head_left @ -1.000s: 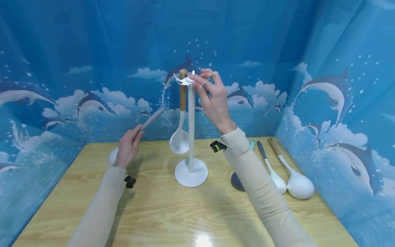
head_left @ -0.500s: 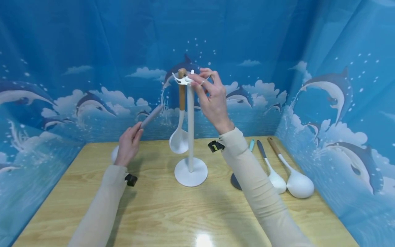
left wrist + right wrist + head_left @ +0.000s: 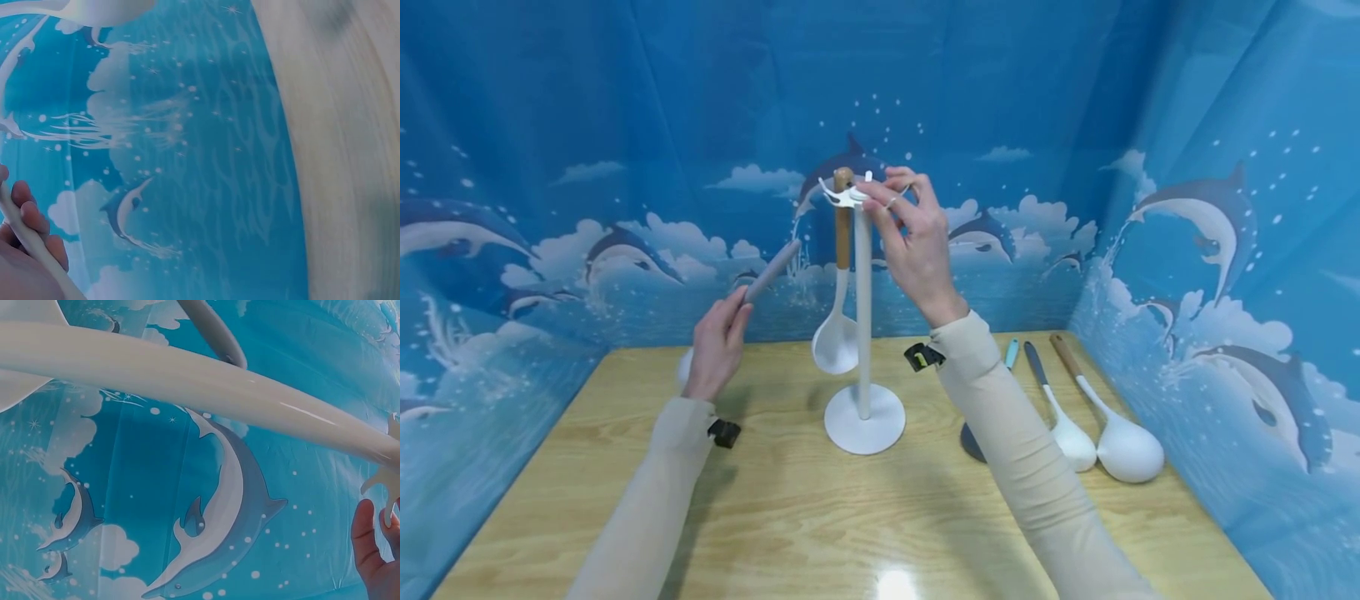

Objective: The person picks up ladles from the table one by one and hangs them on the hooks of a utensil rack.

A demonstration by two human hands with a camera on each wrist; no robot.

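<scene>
My left hand (image 3: 718,342) grips a kitchen utensil by its long grey handle (image 3: 772,271), which slants up toward the stand. The utensil's rounded white head (image 3: 684,367) shows only in part behind the hand. A white utensil stand (image 3: 864,317) rises from a round base, with curved hooks (image 3: 842,196) at its top. My right hand (image 3: 917,242) holds the hooked top between thumb and fingers. From one hook hangs a white spoon (image 3: 835,343) with a wooden handle, bowl down. The right wrist view shows the pole (image 3: 206,384) and my right fingertips (image 3: 365,534) at a hook.
On the table's right side lie a wooden-handled white ladle (image 3: 1129,450), a grey-handled white spoon (image 3: 1072,442) and a dark-headed utensil (image 3: 972,443) with a turquoise handle, partly under my right sleeve. A dolphin-print curtain (image 3: 700,100) encloses the wooden table (image 3: 805,517).
My left hand has lifted slightly and moved a little right, and the grey handle now tilts more steeply upward. My right hand has kept its hold on the stand's top.
</scene>
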